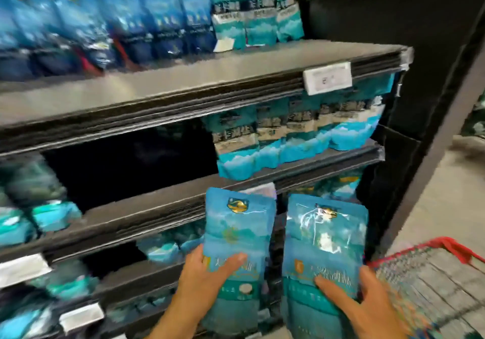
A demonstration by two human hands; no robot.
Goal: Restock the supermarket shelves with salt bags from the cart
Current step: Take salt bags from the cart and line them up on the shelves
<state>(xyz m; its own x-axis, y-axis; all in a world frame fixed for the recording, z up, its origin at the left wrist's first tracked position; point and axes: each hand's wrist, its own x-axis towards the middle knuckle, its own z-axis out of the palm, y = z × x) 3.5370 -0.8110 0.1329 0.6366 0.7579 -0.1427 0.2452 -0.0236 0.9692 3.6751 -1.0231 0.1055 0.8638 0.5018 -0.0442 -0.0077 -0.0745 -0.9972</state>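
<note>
I hold two upright blue salt bags in front of the shelves. My left hand [202,281] grips the left salt bag [237,236] by its lower edge, thumb across the front. My right hand [367,302] grips the right salt bag [325,244] the same way. Both bags hang level with the lower shelves, apart from each other. The red-rimmed cart [446,281] sits at my lower right. The middle shelf [147,215] has a dark gap on its left part.
Teal salt bags [294,134] stand in a row on the right of the middle shelf. Darker blue bags [110,23] fill the top shelf [183,81]. A white price tag [327,77] hangs on its edge. A black end panel [420,76] borders the right.
</note>
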